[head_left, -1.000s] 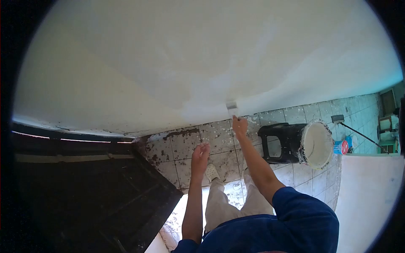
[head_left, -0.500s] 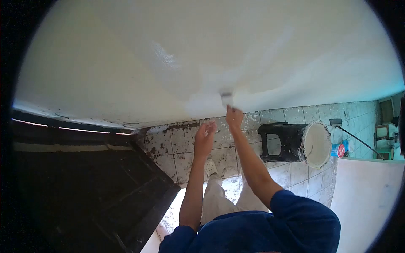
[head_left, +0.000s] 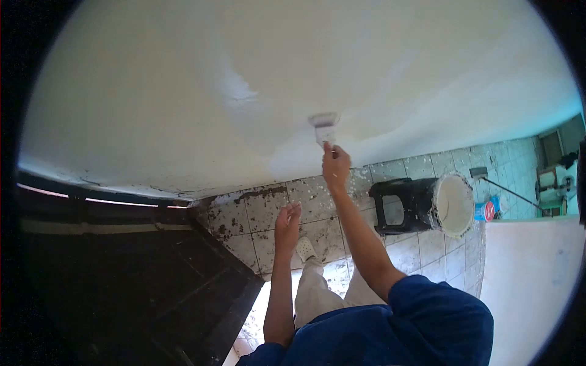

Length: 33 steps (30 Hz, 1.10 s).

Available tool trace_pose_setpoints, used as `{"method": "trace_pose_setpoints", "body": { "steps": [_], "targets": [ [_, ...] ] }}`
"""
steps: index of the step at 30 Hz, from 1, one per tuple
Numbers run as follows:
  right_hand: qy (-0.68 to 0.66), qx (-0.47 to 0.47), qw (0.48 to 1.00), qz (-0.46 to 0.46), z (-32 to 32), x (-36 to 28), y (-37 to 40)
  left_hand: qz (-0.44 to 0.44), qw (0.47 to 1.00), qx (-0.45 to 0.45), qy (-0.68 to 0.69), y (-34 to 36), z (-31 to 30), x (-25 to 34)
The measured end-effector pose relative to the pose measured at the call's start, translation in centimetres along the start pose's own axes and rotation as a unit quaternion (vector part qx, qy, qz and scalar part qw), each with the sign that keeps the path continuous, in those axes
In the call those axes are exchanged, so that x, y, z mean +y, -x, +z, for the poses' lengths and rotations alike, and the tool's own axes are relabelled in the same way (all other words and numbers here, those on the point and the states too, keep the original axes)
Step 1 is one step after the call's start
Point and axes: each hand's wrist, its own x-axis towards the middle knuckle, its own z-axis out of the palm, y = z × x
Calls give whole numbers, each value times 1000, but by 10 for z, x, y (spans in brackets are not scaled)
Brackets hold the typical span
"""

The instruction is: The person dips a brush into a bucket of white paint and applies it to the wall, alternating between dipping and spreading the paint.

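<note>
My right hand (head_left: pixel 336 166) is closed round the handle of a flat paintbrush (head_left: pixel 326 133). Its dark bristles are blurred and press against the pale wall (head_left: pixel 183 79), where wet, shiny paint patches show. Lower and to the left, my left hand (head_left: pixel 287 229) hangs in the air with loosely bent fingers and nothing visible in it. White paint marks its fingertips.
A paint-smeared bucket (head_left: pixel 455 205) rests on a black plastic stool (head_left: pixel 403 206) to the right. Beyond are a red-lidded blue can (head_left: pixel 486 211) and a long-handled tool (head_left: pixel 513 194). A dark door (head_left: pixel 122 280) stands left; paint spots the tiled floor (head_left: pixel 317 198).
My right hand and the paintbrush have moved up the wall. My left hand has dropped lower, away from the wall, and its fingers are more bent.
</note>
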Motion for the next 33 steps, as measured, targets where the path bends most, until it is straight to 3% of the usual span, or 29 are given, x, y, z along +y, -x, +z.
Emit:
{"method": "trace_pose_setpoints", "body": {
  "steps": [1, 3, 5, 9, 11, 13, 15, 18, 22, 24, 27, 30, 32, 33],
  "targets": [
    [79, 25, 997, -4, 19, 50, -5, 1, 1000, -14, -4, -1, 1, -4],
    [164, -18, 986, -33, 36, 164, 14, -17, 1000, -7, -25, 5, 3, 0],
    [167, -103, 973, 122, -9, 174, 27, -29, 999, 0, -37, 10, 10, 0],
    [110, -78, 983, 122, -163, 143, 36, -50, 997, -26, -54, 7, 49, -22],
    [147, -54, 984, 89, -243, 179, 29, -52, 994, -69, -64, 5, 92, -33],
    [213, -67, 968, 112, -335, 158, 10, -47, 989, -121, -68, 8, 148, -38],
    [273, -73, 950, 134, -412, 156, -17, -41, 967, -196, -157, 13, 206, -48],
    [372, -69, 919, 109, -482, 169, -57, -10, 929, -307, -207, 22, 292, -72],
    [533, -225, 809, 99, -494, 241, -110, 18, 895, -361, -263, 40, 386, -104],
    [546, -294, 781, 79, -474, 273, -126, 94, 882, -363, -284, 43, 416, -130],
    [533, -372, 759, 29, -450, 325, -134, 175, 863, -338, -333, 52, 437, -152],
    [531, -366, 763, 36, -442, 354, -142, 178, 874, -322, -317, 58, 441, -161],
    [527, -320, 787, -8, -454, 378, -146, 175, 896, -309, -266, 60, 435, -167],
    [505, -308, 806, 29, -467, 359, -148, 189, 908, -294, -232, 58, 429, -170]
  ]
}}
